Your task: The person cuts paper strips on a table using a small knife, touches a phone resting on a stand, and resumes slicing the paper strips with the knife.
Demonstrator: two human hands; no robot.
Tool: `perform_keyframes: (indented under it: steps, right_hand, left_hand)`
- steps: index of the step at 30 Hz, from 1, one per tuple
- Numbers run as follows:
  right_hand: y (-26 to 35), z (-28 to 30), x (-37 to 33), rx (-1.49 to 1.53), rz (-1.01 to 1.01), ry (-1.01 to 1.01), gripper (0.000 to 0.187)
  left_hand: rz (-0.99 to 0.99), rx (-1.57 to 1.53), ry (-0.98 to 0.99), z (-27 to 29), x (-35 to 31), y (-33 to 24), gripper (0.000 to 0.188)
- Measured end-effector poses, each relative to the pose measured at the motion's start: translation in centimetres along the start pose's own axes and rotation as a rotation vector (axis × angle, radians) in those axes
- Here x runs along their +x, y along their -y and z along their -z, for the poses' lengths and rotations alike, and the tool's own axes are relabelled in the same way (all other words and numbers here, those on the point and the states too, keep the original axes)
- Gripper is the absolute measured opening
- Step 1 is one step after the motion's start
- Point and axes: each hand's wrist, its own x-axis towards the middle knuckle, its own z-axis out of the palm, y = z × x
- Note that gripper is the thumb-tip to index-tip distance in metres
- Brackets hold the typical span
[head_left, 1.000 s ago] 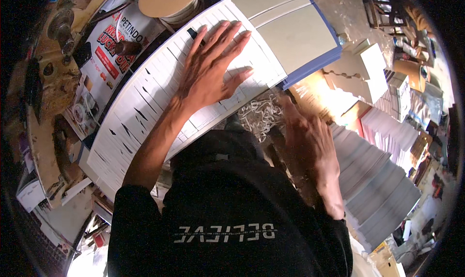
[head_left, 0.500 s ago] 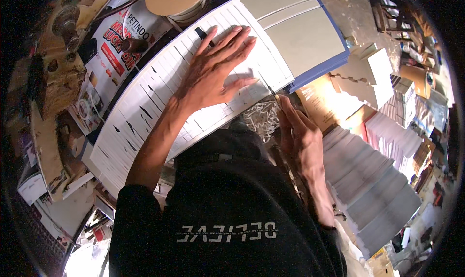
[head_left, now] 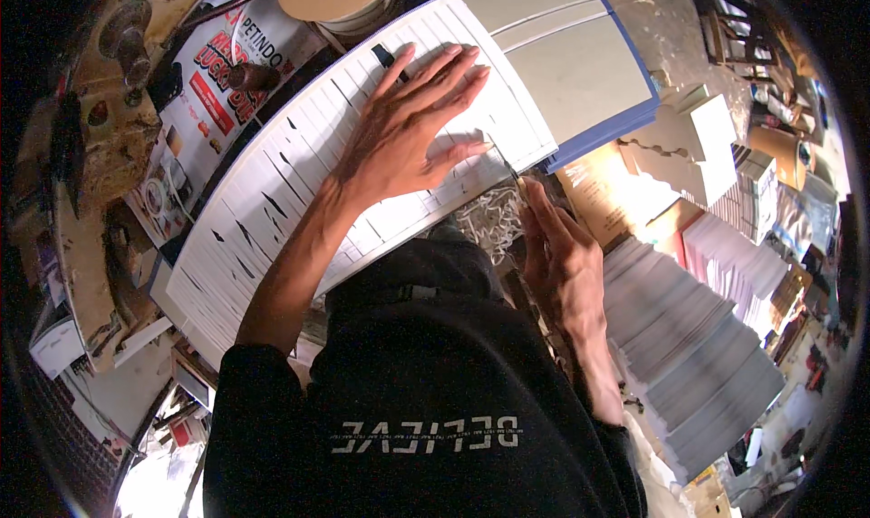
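Lying at 11 o'clock of centre, the paper [head_left: 317,146] carries rows of lines and dark slits. Left hand [head_left: 399,133]: flat on it, fingers spread, grasping nothing. Right hand [head_left: 566,251]: clenched around a slim tool [head_left: 510,169] at its 3 o'clock end. Work appears under way; the amount left cannot be told. White strands [head_left: 494,221] lie below; blue-edged boards [head_left: 580,78], 1 o'clock.

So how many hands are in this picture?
2: the left hand lies spread on the white sheets; the right hand, at their edge, seems to pinch a thin tool. No others show, though some could be hidden.
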Motion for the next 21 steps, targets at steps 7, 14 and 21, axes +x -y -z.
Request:
perform_keyframes:
  steps: [7,14,21]
  right_hand:
    - [0.1,0.3,0.0,0.012,-0.038,0.033,0.031]
    - [0.7,1.5,-1.0,-0.229,-0.004,0.185,0.073]
    - [2.6,3.9,-0.5,-0.365,-0.042,0.332,0.062]
  left_hand:
    - [-0.003,-0.056,-0.017,-0.1,0.0,-0.1,0.073]
    - [-0.002,-0.038,-0.012,-0.1,0.1,0.0,0.072]
    - [-0.006,-0.006,-0.015,-0.1,-0.2,0.2,0.066]
